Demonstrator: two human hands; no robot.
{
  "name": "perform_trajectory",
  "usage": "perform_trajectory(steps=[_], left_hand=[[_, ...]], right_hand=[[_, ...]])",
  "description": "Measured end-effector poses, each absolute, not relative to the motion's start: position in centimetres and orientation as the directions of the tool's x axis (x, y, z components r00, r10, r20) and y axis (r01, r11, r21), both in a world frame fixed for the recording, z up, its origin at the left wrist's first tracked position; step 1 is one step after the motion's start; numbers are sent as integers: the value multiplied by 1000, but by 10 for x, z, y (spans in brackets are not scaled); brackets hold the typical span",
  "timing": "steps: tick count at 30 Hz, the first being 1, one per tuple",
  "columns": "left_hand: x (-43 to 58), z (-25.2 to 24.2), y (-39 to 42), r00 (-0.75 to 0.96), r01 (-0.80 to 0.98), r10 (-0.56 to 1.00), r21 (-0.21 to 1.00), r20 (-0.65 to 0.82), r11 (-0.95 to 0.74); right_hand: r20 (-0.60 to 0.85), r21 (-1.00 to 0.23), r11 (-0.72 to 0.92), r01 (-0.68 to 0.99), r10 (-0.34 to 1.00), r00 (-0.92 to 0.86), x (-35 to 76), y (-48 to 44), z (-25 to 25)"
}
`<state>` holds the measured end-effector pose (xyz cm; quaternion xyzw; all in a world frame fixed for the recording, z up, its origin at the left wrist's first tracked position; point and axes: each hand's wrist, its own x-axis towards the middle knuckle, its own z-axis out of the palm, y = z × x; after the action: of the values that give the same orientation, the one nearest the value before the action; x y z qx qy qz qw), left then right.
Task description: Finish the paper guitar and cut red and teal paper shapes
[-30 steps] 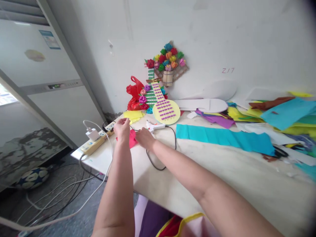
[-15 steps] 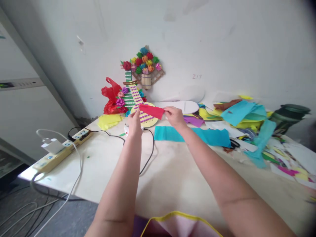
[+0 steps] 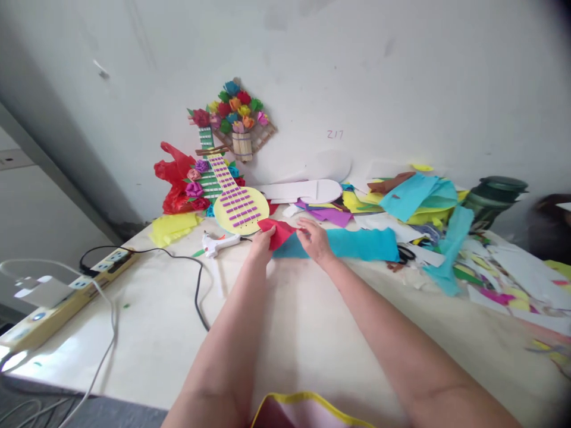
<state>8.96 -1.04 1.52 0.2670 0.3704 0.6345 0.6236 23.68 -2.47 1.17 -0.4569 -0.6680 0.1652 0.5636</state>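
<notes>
Both my hands hold a small red paper piece (image 3: 277, 231) low over the white table (image 3: 285, 333), just in front of a yellow paper guitar (image 3: 238, 207). My left hand (image 3: 262, 244) pinches its left edge and my right hand (image 3: 316, 239) pinches its right side. The paper is folded or creased between them. A long turquoise paper strip (image 3: 357, 244) lies right behind my right hand. A white glue gun (image 3: 218, 242) lies on the table left of my left hand, its black cord (image 3: 196, 285) trailing toward me.
A power strip (image 3: 66, 297) with a white charger sits at the table's left edge. A paper flower basket (image 3: 236, 116) hangs on the wall above a red plastic bag (image 3: 172, 181). Heaps of coloured paper scraps (image 3: 446, 238), scissors (image 3: 404, 254) and a dark green container (image 3: 491, 199) fill the right.
My hands carried the red paper from the left near the power strip, raised it stretched out, then lowered it to the table by the turquoise strip. The view swung right.
</notes>
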Motion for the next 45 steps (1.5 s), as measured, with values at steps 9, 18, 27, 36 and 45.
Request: perform_trajectory(steps=[9, 18, 27, 36, 45], left_hand=[[79, 20, -17, 264, -454, 963, 873, -57, 176], [59, 13, -7, -54, 233, 998, 971, -36, 47], [52, 19, -4, -156, 720, 988, 683, -14, 123], [48, 16, 1, -219, 731, 975, 654, -45, 195], [40, 16, 2, -194, 698, 976, 686, -97, 207]], right_hand=[[-24, -943, -12, -331, 999, 31, 243, -14, 20], [150, -950, 58, 305, 946, 288, 239, 3, -8], [194, -815, 18, 580, 951, 243, 230, -1, -14], [240, -797, 39, 603, 937, 256, 229, -3, -16], [220, -849, 74, 522, 950, 223, 230, 0, -21]])
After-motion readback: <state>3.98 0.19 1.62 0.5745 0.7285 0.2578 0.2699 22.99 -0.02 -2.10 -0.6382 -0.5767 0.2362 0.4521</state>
